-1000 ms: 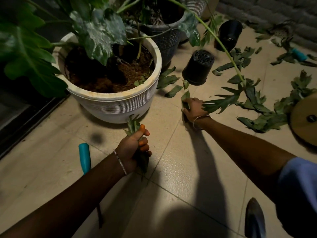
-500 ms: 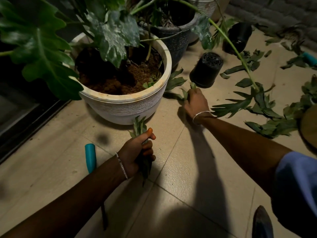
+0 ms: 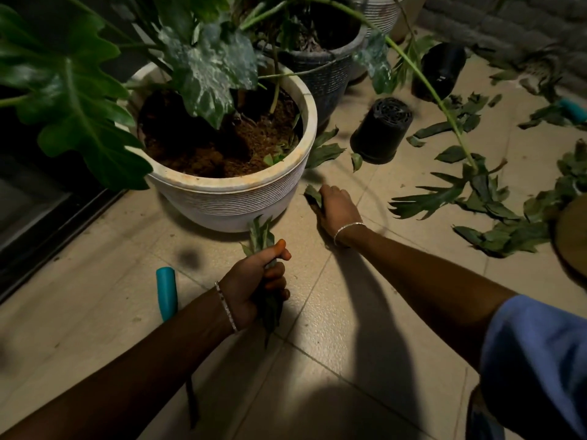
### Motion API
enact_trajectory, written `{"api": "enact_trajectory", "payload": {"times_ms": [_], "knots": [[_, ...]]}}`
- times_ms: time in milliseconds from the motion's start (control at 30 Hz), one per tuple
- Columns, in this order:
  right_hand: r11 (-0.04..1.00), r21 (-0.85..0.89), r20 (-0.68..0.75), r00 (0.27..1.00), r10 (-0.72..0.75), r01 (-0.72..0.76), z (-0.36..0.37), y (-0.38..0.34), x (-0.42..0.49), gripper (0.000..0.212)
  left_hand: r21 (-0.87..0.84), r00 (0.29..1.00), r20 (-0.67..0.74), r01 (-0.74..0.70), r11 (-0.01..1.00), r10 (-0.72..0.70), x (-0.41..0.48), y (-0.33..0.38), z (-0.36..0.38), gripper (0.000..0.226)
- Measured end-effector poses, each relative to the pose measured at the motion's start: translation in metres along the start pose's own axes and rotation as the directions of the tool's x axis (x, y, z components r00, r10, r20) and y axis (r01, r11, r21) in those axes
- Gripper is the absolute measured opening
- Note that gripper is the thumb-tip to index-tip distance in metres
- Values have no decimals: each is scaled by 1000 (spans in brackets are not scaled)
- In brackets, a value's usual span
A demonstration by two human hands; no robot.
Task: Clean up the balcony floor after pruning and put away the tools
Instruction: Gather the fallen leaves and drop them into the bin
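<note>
Left hand [image 3: 254, 282] is closed tight around a bunch of cut leaves [image 3: 261, 231], and the leaf tips stick up out of the fist. The right hand [image 3: 337, 208] is low on the floor [image 3: 349, 360], just beside the big white pot [image 3: 228, 203]. Its fingers are curled over one leaf [image 3: 313, 194], and the leaf pokes out past the fingertips.

What is new? Half a second ago the right hand was stretched farther out, up by the leaves next to the pot. Now it has pulled back a bit toward the left hand, and it has a leaf with it. The left hand has not let go of its bunch. So I think one more leaf is about to join the bunch.

Lots of work is left. More leaves [image 3: 324, 150] lie by the white pot, near a little black pot [image 3: 381, 131] that is tipped on its side. A big mess of cut leaves [image 3: 476, 201] is spread on the floor off to the right, well apart from both hands. A tool with a blue-green handle [image 3: 166, 293] lies on the floor just beside the left arm, not picked up yet. Another blue-green handle [image 3: 573, 110] shows far off on the right.
</note>
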State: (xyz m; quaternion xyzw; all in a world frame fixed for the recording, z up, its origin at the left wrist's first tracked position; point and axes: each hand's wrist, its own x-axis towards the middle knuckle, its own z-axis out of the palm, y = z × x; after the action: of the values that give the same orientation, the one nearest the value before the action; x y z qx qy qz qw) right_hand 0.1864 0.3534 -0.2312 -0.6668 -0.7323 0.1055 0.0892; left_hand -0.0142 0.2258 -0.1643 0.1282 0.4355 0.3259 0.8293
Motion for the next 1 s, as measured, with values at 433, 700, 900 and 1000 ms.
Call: {"api": "enact_trajectory", "payload": {"times_ms": [433,700,900,1000], "knots": [[982,140,109,987,115,-130,-18,22,-108,11,20,994,5,108,994,-108,27,-24,34,27],[933,228,151,956,250,-280,-33,57,-157,32,42,989,8,147,988,-148,45,-41,63,32],[987,95,218,970,107,-130,-38,67,-173,20,77,987,8,162,984,-163,55,-51,76,33],[979,149,231,968,101,-138,-43,69,-184,19,81,983,12,180,980,-182,58,-56,80,33]]}}
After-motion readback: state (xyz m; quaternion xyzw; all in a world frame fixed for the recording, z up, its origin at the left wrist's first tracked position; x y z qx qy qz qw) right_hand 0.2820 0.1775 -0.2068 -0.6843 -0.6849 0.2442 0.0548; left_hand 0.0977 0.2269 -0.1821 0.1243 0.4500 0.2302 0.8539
